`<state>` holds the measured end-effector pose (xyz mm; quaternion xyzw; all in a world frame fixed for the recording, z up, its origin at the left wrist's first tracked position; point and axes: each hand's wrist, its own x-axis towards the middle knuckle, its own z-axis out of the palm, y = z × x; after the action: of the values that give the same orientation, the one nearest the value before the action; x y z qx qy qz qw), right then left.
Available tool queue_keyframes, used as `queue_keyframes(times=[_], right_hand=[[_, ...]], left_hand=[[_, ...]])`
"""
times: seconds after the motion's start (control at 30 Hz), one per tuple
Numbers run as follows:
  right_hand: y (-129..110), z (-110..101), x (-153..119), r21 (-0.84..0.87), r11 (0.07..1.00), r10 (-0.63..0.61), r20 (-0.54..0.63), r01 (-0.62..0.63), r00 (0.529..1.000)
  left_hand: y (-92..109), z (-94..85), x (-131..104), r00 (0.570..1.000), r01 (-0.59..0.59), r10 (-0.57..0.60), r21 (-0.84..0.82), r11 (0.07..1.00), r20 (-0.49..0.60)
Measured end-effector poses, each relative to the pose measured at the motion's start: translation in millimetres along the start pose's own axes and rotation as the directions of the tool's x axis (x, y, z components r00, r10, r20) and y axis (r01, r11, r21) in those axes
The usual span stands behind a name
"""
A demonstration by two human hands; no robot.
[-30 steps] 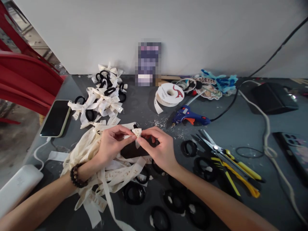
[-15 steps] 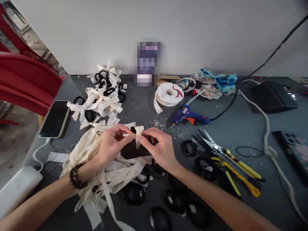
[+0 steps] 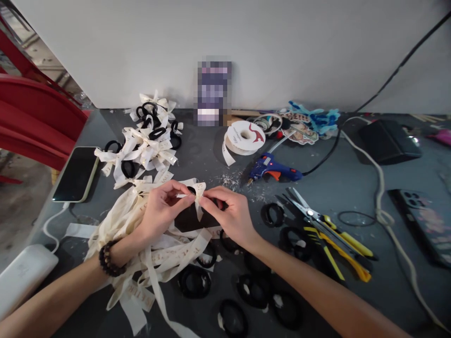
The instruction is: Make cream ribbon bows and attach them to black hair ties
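A short cream ribbon, with a black hair tie partly visible behind it, is held up between my two hands. On its left side, my left hand pinches with thumb and forefinger. From the right, my right hand grips the same ribbon between closed fingertips. How ribbon and hair tie join is hidden by the fingers. Loose cream ribbon strips with gold print lie under and beside my left wrist. Several black hair ties are scattered below my hands.
Finished-looking ribbon bows on hair ties are heaped at back left. A ribbon spool, blue glue gun, scissors and yellow-handled cutter lie rightward. Phones, a white power bank and cables line the sides.
The whole view has shifted slightly, so things sit a little further left. Both hands keep hold of the ribbon, with hardly any change in their grip.
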<state>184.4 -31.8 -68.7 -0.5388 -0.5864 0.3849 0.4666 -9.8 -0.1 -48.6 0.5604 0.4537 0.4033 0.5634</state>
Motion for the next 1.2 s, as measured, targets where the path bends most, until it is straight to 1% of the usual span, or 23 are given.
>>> queue_keyframes(times=[0.23,0.33,0.5,0.67,0.8,0.87,1.0,1.1,1.2], right_hand=[[-4.3,1.6,-4.3,-0.074,0.995,-0.064,-0.050,0.060,0.997],[-3.5,1.2,-4.3,-0.070,0.995,-0.071,-0.043,0.068,0.997],[-1.4,-0.4,-1.4,-0.030,0.998,-0.053,-0.024,0.053,0.998],[-1.4,-1.9,1.6,0.068,0.998,-0.003,0.017,0.002,1.000],[-5.0,-2.1,0.7,0.090,0.995,0.042,0.001,-0.042,0.999],[-6.6,-2.0,-0.7,0.085,0.995,0.045,-0.013,-0.044,0.999],[-5.5,-1.6,-2.7,0.039,0.999,0.026,-0.055,-0.024,0.998],[-3.0,-1.0,-3.1,0.004,1.000,-0.003,-0.075,0.003,0.997],[-1.5,-0.1,-4.0,-0.043,0.995,-0.095,-0.066,0.092,0.993]], left_hand=[[-0.8,3.0,-4.6,0.993,-0.117,0.120,0.152,0.981,-0.011],[-1.3,3.0,-5.3,0.991,-0.124,0.131,0.168,0.978,-0.029],[2.2,2.0,-4.4,0.995,-0.099,0.102,0.121,0.988,-0.018],[1.8,0.1,-5.1,1.000,-0.008,0.007,0.044,0.999,0.005],[-1.6,-0.2,-4.9,0.999,0.021,-0.022,-0.016,1.000,-0.031],[-3.1,-0.2,-4.4,0.998,0.036,-0.039,-0.068,0.997,-0.044],[-6.5,-1.3,-3.7,0.997,0.079,-0.081,-0.200,0.977,-0.002],[-7.0,-3.0,-3.8,0.999,0.044,-0.042,-0.208,0.977,0.013],[-4.0,-4.4,-4.0,0.997,-0.073,0.074,-0.077,0.994,0.012]])
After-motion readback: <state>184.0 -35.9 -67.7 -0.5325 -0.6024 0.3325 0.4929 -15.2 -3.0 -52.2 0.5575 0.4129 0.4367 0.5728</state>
